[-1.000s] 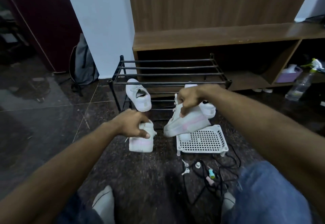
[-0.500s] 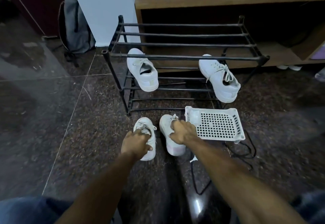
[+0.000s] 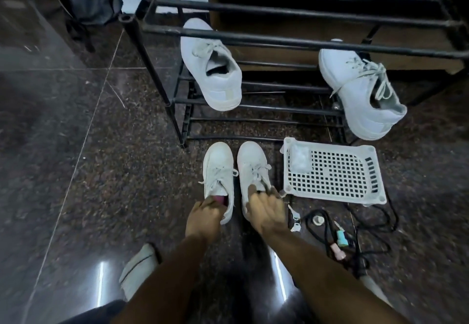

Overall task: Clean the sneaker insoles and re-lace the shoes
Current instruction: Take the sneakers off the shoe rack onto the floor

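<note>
Since half a second ago the two small white lace-up sneakers stand closer together, side by side on the dark speckled stone floor (image 3: 76, 171), toes to the far side. The left hand (image 3: 204, 215) grips the heel opening of the left sneaker (image 3: 217, 171); the right hand (image 3: 265, 209) grips the heel of the right sneaker (image 3: 251, 168). Further right lies a white perforated plastic tray (image 3: 332, 173), and behind stands a black metal shoe rack (image 3: 279, 16) with two larger pale sneakers.
</note>
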Tool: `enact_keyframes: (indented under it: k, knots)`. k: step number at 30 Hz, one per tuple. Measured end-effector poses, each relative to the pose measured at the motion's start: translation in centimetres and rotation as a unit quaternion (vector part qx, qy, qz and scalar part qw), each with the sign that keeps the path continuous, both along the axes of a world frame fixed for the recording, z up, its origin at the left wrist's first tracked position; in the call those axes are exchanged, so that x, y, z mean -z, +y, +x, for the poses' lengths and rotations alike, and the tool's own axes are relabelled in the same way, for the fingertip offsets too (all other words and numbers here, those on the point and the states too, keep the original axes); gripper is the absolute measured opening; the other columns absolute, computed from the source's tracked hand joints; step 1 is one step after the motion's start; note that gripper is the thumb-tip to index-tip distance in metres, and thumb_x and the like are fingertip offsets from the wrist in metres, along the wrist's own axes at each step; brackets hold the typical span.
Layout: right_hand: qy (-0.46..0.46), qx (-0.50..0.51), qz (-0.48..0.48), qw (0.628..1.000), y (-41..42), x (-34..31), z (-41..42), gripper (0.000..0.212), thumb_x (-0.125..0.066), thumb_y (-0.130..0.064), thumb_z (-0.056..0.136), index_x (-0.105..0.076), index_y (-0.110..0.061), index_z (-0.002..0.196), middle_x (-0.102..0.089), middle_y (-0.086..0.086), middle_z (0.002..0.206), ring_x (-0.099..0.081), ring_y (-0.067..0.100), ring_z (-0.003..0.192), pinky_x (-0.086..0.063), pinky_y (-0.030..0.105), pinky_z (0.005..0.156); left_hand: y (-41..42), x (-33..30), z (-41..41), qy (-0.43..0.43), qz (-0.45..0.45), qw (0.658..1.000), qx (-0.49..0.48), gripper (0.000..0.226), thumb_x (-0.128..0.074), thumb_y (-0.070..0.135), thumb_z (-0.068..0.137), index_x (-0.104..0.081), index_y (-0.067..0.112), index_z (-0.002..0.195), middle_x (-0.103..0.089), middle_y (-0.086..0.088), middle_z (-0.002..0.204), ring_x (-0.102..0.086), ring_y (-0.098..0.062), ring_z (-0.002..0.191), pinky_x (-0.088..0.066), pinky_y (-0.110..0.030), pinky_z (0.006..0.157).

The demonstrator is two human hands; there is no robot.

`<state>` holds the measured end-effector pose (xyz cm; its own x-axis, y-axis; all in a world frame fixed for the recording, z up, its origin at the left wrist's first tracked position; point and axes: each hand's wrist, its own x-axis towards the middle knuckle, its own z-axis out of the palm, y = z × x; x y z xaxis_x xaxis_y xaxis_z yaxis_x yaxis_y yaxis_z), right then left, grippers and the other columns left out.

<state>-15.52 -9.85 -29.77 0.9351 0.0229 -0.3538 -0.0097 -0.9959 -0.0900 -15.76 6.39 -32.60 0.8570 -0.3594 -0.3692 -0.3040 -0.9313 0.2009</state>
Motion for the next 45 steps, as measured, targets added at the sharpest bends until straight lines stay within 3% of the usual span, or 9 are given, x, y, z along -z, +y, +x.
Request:
enact_keyframes:
  k: [2,4,12,21,26,33,37,41,45]
  knots:
    - [0.004,0.022,0.006,1.000,0.1,0.3,0.6,0.044,-0.050,-0.025,0.093,-0.037,-0.013,0.134,-0.067,0.008,0.112,-0.063,0.029,0.104,-0.041,0.038,0.097,0.1,0.8,0.2,-0.021,-0.012,1.000,-0.005,0.023,-0.072,0.013,0.063,-0.071,0.021,0.084,-0.071,0.003,0.097,-0.058,-0.020,0.114,-0.046,-0.036,0.086]
    - [0.000,0.038,0.001,0.999,0.1,0.4,1.1,0.043,-0.049,-0.023,0.093,-0.037,-0.012,0.133,-0.067,0.008,0.112,-0.065,0.029,0.104,-0.044,0.037,0.091,-0.7,0.5,0.7,-0.029,-0.019,0.999,0.020,0.029,-0.066,0.014,0.073,-0.071,0.022,0.101,-0.068,0.005,0.114,-0.048,-0.015,0.128,-0.039,-0.034,0.096]
    - [-0.004,0.060,-0.022,0.998,-1.0,1.5,0.4,0.040,-0.051,-0.022,0.093,-0.040,-0.014,0.130,-0.070,0.008,0.108,-0.067,0.027,0.098,-0.043,0.034,0.095,-3.1,0.6,1.5,-0.043,-0.042,0.998,0.033,0.030,-0.053,0.015,0.090,-0.063,0.023,0.116,-0.057,0.008,0.132,-0.032,-0.010,0.137,-0.028,-0.030,0.104]
    - [-0.001,0.037,-0.023,0.999,-2.3,1.3,0.3,0.036,-0.050,-0.024,0.094,-0.043,-0.013,0.127,-0.070,0.009,0.108,-0.066,0.031,0.100,-0.045,0.033,0.086,-4.4,0.3,1.7,-0.027,-0.019,0.997,0.075,0.024,-0.053,0.016,0.090,-0.062,0.021,0.112,-0.058,0.003,0.128,-0.037,-0.014,0.132,-0.030,-0.032,0.102]
    - [-0.004,0.004,0.028,1.000,-4.8,-1.3,1.5,0.034,-0.040,-0.040,0.099,-0.051,-0.015,0.119,-0.066,0.012,0.106,-0.063,0.032,0.097,-0.049,0.037,0.079,-3.6,-1.3,2.8,0.036,-0.027,0.997,0.061,0.031,-0.048,0.035,0.095,-0.059,0.024,0.122,-0.057,-0.003,0.126,-0.052,-0.024,0.120,-0.047,-0.037,0.091]
    - [-0.220,0.078,0.004,0.972,-11.2,-9.7,7.0,0.026,-0.045,-0.035,0.095,-0.062,-0.017,0.102,-0.069,0.014,0.090,-0.065,0.035,0.081,-0.049,0.035,0.067,-5.0,-9.6,8.6,-0.226,-0.166,0.960,0.019,0.022,-0.058,0.019,0.091,-0.071,0.020,0.109,-0.069,-0.001,0.109,-0.061,-0.024,0.100,-0.046,-0.034,0.074]
    - [-0.397,0.088,-0.035,0.913,-16.1,-14.7,9.9,0.027,-0.057,-0.024,0.085,-0.062,-0.007,0.104,-0.061,0.016,0.102,-0.055,0.037,0.097,-0.043,0.046,0.083,-5.6,-15.1,12.8,-0.393,-0.151,0.906,0.044,0.038,-0.064,0.015,0.081,-0.064,0.015,0.120,-0.062,-0.007,0.116,-0.055,-0.027,0.110,-0.042,-0.042,0.088]
    - [-0.257,0.181,-0.146,0.938,-20.1,-16.6,11.1,0.045,-0.058,-0.037,0.086,-0.056,-0.007,0.119,-0.057,0.017,0.117,-0.048,0.035,0.112,-0.036,0.046,0.093,-5.2,-17.3,15.8,-0.340,-0.020,0.940,0.001,0.055,-0.055,0.031,0.088,-0.042,0.017,0.140,-0.047,-0.007,0.134,-0.040,-0.026,0.129,-0.026,-0.046,0.110]
    - [-0.058,0.201,-0.096,0.973,-21.8,-15.1,11.6,0.046,-0.059,-0.045,0.087,-0.057,-0.012,0.120,-0.058,0.016,0.123,-0.053,0.034,0.116,-0.037,0.044,0.097,-5.2,-16.5,18.2,-0.268,-0.017,0.963,-0.010,0.060,-0.052,0.023,0.090,-0.032,0.013,0.146,-0.046,-0.013,0.138,-0.040,-0.031,0.130,-0.029,-0.048,0.110]
